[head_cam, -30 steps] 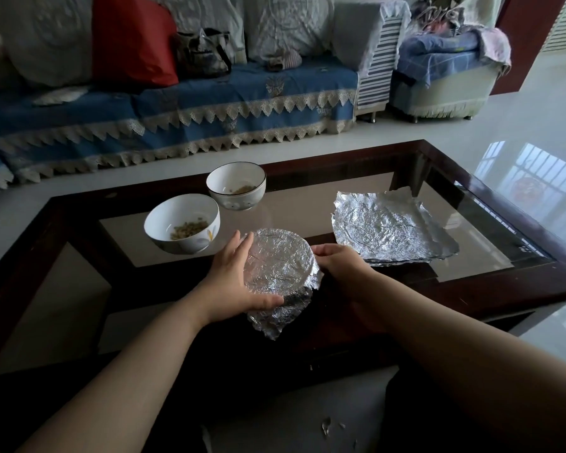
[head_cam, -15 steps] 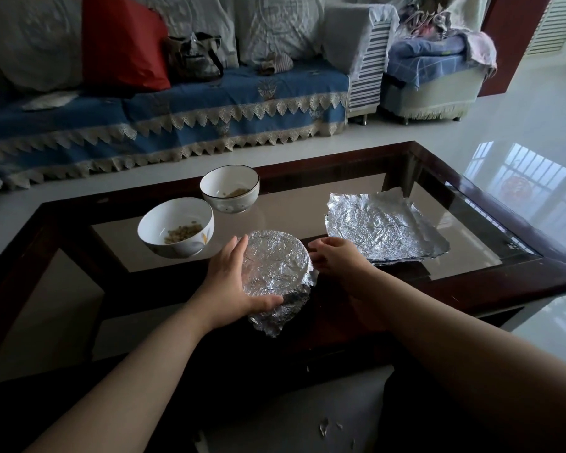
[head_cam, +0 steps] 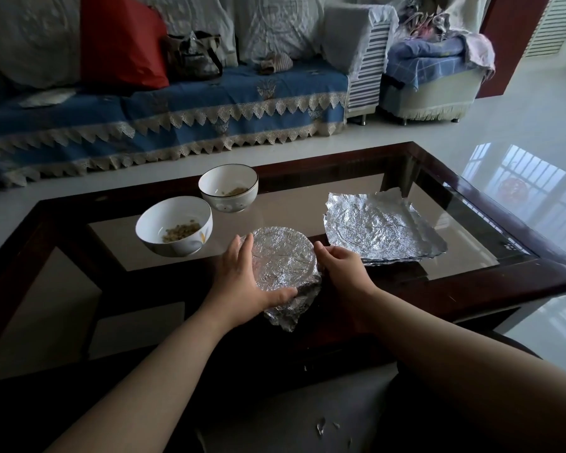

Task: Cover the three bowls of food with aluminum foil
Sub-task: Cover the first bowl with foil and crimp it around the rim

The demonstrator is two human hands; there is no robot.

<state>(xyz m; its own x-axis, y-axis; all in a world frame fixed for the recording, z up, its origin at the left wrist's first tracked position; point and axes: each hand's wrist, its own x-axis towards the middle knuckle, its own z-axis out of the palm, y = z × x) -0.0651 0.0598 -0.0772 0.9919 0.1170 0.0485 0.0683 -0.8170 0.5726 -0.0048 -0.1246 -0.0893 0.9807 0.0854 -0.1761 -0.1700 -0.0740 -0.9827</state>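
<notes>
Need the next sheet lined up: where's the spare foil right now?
In the head view, the spare foil lies flat on the glass table, right of the foil-covered bowl, just beyond the right hand.

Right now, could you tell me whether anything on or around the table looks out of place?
Small foil scraps lie on the floor beside the table. A loose foil flap hangs below the covered bowl.

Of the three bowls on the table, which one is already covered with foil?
The foil-wrapped bowl between the left hand and right hand. The two white ceramic bowls behind it are open, food visible.
</notes>
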